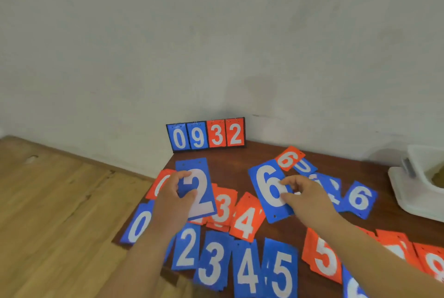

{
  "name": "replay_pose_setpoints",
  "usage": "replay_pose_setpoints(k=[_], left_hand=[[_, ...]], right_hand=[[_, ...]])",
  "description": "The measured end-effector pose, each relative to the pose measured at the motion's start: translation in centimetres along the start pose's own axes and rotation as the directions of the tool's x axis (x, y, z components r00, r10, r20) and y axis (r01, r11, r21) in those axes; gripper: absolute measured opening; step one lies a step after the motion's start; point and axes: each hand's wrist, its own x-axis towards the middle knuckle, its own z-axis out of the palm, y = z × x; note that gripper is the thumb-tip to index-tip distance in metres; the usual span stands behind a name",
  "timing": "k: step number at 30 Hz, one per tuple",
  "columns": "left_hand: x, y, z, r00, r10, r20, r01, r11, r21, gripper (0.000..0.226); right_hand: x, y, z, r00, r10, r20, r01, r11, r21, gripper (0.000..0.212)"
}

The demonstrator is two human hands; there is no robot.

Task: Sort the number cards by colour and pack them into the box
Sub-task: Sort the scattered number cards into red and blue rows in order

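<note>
Number cards [246, 220], red and blue with white digits, lie scattered face up on a dark wooden table [228, 160], many overlapping.

- Left hand [174, 198]: grips blue 2 card [201, 192] by its left edge, thumb on the face, fingers curled round behind. The card overlaps the red 0 [159, 182] and red 3 [223, 208] in view.
- Right hand [305, 195]: pinches blue 6 card [266, 192] at its right edge, fingertips on the digit. The card is tilted, its top leaning left.
- Near row, left to right: blue 0 [138, 224] at the table's left edge, then another blue 2 [187, 247], blue 3 [212, 264], blue 4 [247, 271], blue 5 [282, 271], red 5 [323, 257].
- A second blue 6 [359, 198] lies right of the right hand. More red cards [427, 264] are piled at the lower right, digits partly cut off.
- Flip scoreboard [206, 135] stands upright against the wall at the table's back edge, reading blue 0 9, red 3 2.
- White plastic box [418, 184] sits at the far right, partly out of frame, well apart from both hands.
</note>
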Motion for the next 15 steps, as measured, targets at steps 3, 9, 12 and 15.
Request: replay_pose_setpoints(k=[3,9,12,15], left_hand=[[2.1,-2.9,-4.1,0.998,-0.059,-0.031,0.059,0.998,0.003,0.036],[5.5,-8.2,-7.4,0.99,-0.14,0.001,0.14,0.989,0.043,0.037],[5.4,-11.2,-7.5,0.98,-0.166,0.111,0.155,0.983,0.096,0.038],[4.1,-14.0,-5.9,0.924,-0.207,0.323,0.121,0.956,0.267,0.038]], right_hand=[[1.4,-2.4,4.9,0.998,0.004,0.06,-0.004,1.0,0.0,0.023],[3.5,-5.7,11.7,0.99,0.059,0.127,-0.06,0.998,-0.001,0.019],[3.8,-6.0,13.9,0.984,0.101,0.144,-0.099,0.995,-0.019,0.018],[3.5,-5.4,15.5,0.977,0.149,0.15,-0.145,0.989,-0.037,0.016]])
